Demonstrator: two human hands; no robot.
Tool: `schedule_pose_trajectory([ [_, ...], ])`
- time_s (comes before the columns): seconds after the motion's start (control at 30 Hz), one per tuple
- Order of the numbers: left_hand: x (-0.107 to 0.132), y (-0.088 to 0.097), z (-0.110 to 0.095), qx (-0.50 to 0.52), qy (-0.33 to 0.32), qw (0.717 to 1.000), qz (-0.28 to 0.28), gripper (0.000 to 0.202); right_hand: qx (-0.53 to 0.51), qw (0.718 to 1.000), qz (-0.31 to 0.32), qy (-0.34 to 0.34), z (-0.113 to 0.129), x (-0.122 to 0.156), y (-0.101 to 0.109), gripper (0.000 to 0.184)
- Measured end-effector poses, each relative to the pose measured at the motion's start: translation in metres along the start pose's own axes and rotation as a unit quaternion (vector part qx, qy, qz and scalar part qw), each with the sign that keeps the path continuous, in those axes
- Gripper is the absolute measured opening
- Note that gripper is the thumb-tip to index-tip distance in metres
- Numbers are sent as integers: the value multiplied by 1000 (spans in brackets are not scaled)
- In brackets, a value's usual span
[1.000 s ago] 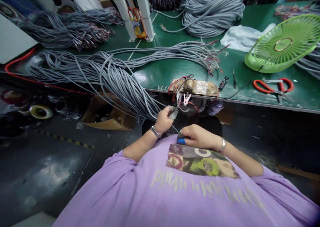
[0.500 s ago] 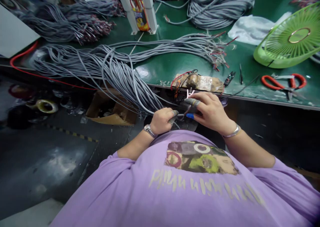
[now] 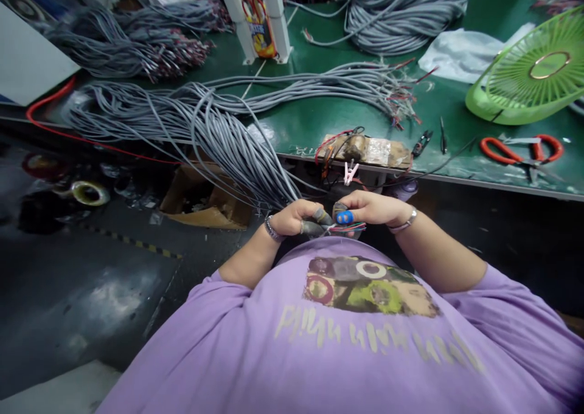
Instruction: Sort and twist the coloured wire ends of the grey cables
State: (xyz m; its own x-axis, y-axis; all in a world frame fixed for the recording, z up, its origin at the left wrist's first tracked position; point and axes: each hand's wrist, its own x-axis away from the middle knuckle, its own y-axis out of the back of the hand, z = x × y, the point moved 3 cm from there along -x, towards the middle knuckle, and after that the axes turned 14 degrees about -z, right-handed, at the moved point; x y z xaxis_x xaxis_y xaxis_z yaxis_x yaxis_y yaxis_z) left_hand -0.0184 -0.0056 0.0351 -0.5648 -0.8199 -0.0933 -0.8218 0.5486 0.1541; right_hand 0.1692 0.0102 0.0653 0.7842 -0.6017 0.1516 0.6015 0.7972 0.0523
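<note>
My left hand point(image 3: 298, 218) is closed around the end of a grey cable, its covered fingertips in a pinch. Thin coloured wires point(image 3: 353, 227) fan out of that end to the right, red and green among them. My right hand point(image 3: 371, 210) has its fingers pressed together on these wires, close to the left fingertips; a blue cover sits on one finger. From the left, a thick bundle of grey cables point(image 3: 241, 152) hangs over the bench edge towards my hands. A pink clip point(image 3: 350, 173) stands just beyond my right hand, below a taped cardboard piece point(image 3: 381, 151).
On the green bench point(image 3: 310, 122) lie red-handled scissors point(image 3: 520, 152), small black cutters point(image 3: 420, 143), tweezers point(image 3: 442, 135) and a green fan point(image 3: 529, 67). Behind are a coiled grey cable point(image 3: 406, 13) and a white post point(image 3: 278, 19). An open cardboard box point(image 3: 205, 201) sits below the bench.
My right hand has come away from the pink clip and drawn back towards my body. Coloured wires now show at the cable end between my hands.
</note>
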Motion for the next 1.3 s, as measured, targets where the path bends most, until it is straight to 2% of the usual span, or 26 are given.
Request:
schedule_pose_trajectory([
  [0.03, 1, 1, 6, 52, 26, 998, -29, 53, -25, 1000, -16, -3, -3, -5, -3, 47],
  [0.1, 1, 4, 16, 130, 49, 982, -126, 63, -65, 995, -71, 5, -7, -17, -8, 48],
  [0.2, 2, 9, 24, 161, 37, 945, -281, 69, -109, 981, -158, 24, -11, -29, -12, 48],
  [0.3, 2, 16, 22, 156, 23, 924, -348, 70, -150, 964, -216, 25, -18, -33, -13, 46],
  [0.4, 5, 26, 20, 176, 11, 907, -383, 68, -171, 944, -283, 23, -28, -30, -10, 45],
  [0.5, 9, 28, 24, 216, 24, 903, -371, 65, -138, 933, -331, 20, -36, -24, -11, 45],
  [0.57, 10, 25, 27, 231, 37, 907, -349, 64, -95, 938, -332, 26, -36, -20, -15, 46],
  [0.67, 10, 17, 28, 224, 38, 928, -296, 60, -59, 945, -317, 46, -28, -14, -23, 44],
  [0.8, 9, 6, 23, 138, 44, 961, -238, 52, -69, 946, -311, 55, -23, -7, -28, 40],
  [0.97, 4, 1, 17, -2, -32, 961, -273, 39, -156, 918, -362, 47, -37, 4, -20, 34],
  [1.1, 0, -1, 19, -68, -58, 961, -262, 31, -201, 903, -377, 49, -41, 11, -16, 36],
  [1.2, 0, -2, 19, -114, -75, 959, -247, 23, -161, 909, -382, 44, -37, 14, -16, 38],
  [1.3, 0, -5, 18, -150, -96, 954, -239, 18, -64, 895, -437, 63, -30, 16, -17, 38],
])
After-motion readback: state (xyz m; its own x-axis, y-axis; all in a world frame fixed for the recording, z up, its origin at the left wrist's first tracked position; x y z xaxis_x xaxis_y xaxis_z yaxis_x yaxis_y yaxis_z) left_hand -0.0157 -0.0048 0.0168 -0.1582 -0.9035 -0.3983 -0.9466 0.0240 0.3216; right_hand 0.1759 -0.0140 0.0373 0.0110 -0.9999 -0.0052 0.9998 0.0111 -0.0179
